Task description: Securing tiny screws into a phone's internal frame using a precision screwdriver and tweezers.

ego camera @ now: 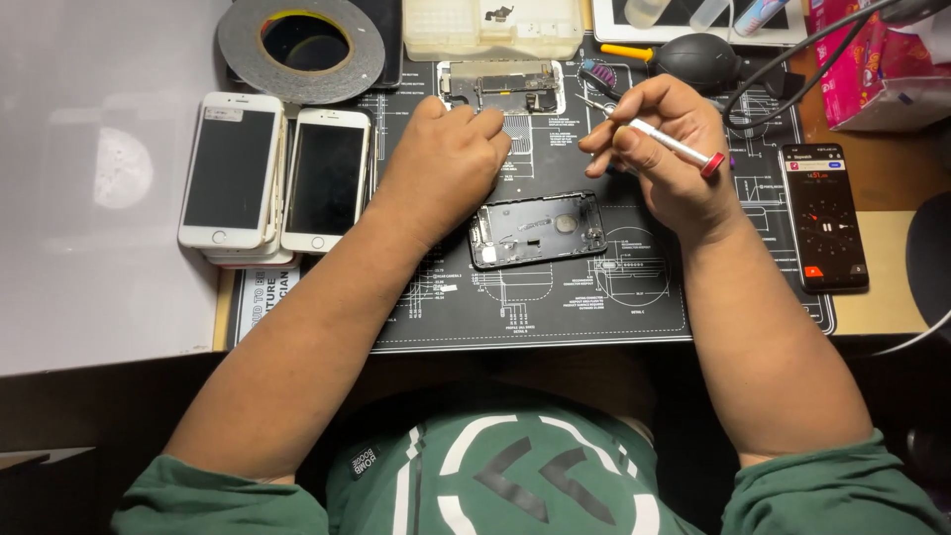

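An opened dark phone housing [538, 230] lies in the middle of a black repair mat [555, 307]. My left hand [443, 163] rests on the mat just left of and above the housing, fingers curled near a phone circuit board [502, 86] at the mat's far edge; whether it pinches anything I cannot tell. My right hand [666, 149] hovers above the housing's right side and holds a thin white screwdriver [677, 146] with a red cap.
Two white phones [230, 168] [325, 178] lie side by side left of the mat, on a stack. A tape roll [300, 47] and a clear parts box [492, 27] sit behind. A black air blower [699, 59] and a lit black phone [824, 216] are right.
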